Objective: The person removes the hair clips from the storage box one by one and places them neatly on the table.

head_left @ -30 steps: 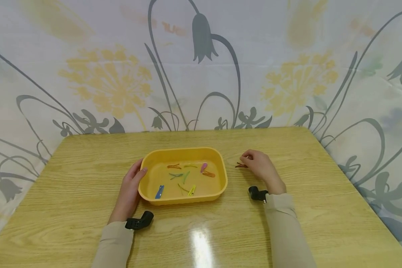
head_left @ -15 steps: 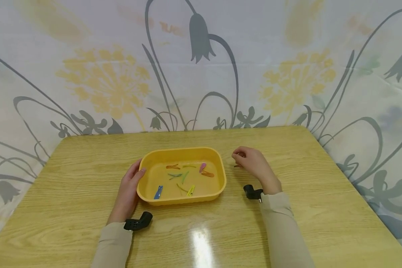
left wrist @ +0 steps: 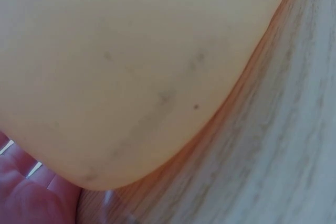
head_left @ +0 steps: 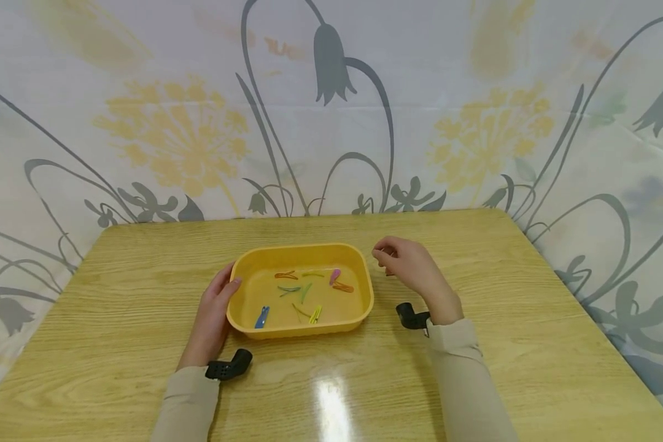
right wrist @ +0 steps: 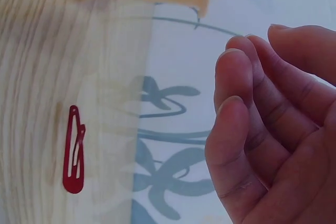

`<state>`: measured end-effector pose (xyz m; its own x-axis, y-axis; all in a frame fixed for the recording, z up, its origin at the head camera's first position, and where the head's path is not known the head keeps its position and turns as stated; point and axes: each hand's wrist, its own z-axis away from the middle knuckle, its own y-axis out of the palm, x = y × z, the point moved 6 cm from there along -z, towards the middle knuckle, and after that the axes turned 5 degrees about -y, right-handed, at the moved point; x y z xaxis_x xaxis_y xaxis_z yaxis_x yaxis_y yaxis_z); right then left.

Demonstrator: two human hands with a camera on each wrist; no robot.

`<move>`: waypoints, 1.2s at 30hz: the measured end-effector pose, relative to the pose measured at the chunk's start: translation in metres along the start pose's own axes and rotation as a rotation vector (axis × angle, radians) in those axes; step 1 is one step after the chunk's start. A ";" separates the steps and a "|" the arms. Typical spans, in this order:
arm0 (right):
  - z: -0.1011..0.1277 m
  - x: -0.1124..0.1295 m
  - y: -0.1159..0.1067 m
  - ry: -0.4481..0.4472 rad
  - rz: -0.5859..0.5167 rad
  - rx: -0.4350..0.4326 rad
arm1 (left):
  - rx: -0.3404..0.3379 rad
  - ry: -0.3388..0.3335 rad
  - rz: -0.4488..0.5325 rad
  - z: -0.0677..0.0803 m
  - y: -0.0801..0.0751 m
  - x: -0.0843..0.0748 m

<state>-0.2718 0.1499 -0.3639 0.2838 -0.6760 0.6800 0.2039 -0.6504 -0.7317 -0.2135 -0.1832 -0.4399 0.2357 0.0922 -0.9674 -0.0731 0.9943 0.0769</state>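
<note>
While its curled fingers closed on nothing, the right hand (head_left: pixel 414 267) hovered just off the right end of the shallow yellow plastic tray (head_left: pixel 364 307), and the dark red metal snap hair clip (right wrist: pixel 73 149) lay flat on the wood-grain table (head_left: pixel 503 344) below it, ungripped. The left hand (head_left: pixel 212 313) rested with relaxed fingers against the tray's left wall, thumb at the rim, steadying it. Inside the tray lay a scatter of small coloured hair clips (head_left: pixel 304 291): orange, green, pink, blue and yellow. My judgement was that a thin clip lying flush on smooth laminate could skid away under a fingertip, or snap from a shallow pinch; a careless knuckle might also have nudged the tray, though the left hand guarded against that. From the head view the clip was nearly hidden behind the right hand, only a dark speck; the right wrist view showed it whole and apart from the fingers (right wrist: pixel 236 129). The left wrist view gave only the tray's outer wall and a sliver of palm.
</note>
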 end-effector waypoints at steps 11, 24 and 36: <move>0.000 0.030 0.008 -0.108 0.029 0.010 | -0.010 -0.010 -0.012 0.001 0.000 -0.003; 0.003 0.053 0.029 -0.182 0.091 0.073 | -0.010 -0.026 -0.016 0.001 0.000 0.000; 0.004 0.072 0.054 -0.242 0.106 0.157 | -0.003 -0.012 -0.024 0.001 0.001 -0.002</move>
<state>-0.2363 0.0673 -0.3547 0.5225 -0.6224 0.5827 0.2987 -0.5065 -0.8088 -0.2125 -0.1826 -0.4379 0.2490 0.0685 -0.9661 -0.0705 0.9961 0.0524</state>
